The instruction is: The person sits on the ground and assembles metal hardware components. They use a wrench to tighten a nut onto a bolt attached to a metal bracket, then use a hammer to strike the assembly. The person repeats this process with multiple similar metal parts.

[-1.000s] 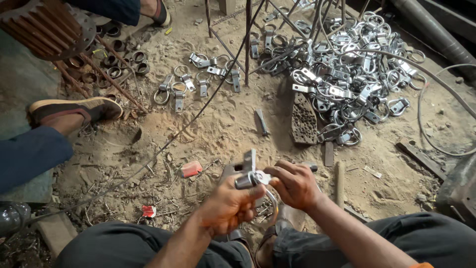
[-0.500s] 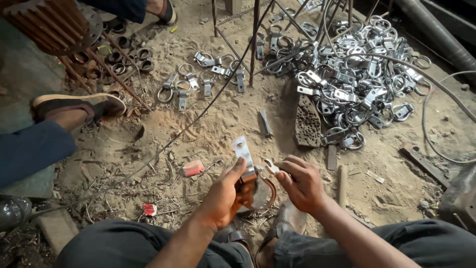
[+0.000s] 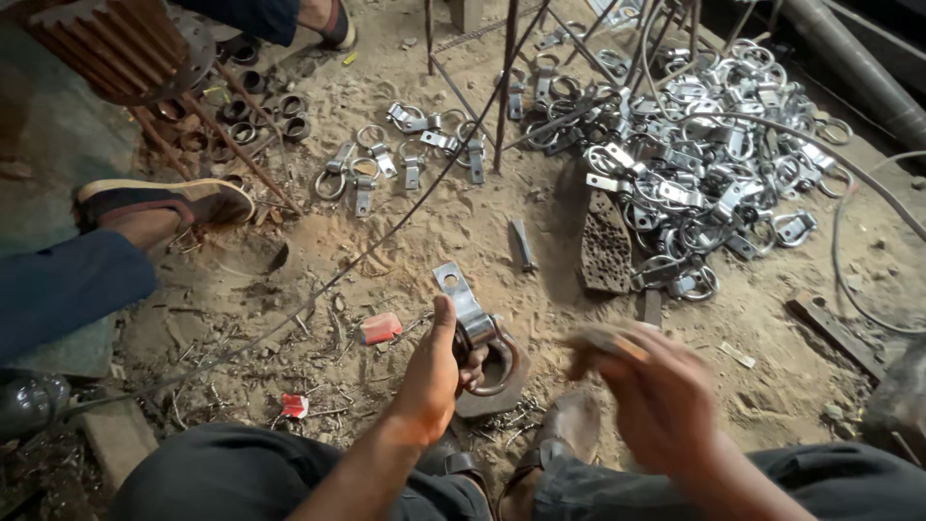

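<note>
The left hand is clamped on a metal strap clamp with a ring, held low over the sandy floor between the knees; the right hand is motion-blurred, so its grip cannot be told. Risk: held one-handed, the part could twist free, or the blurred hand could pinch against its ring.
</note>
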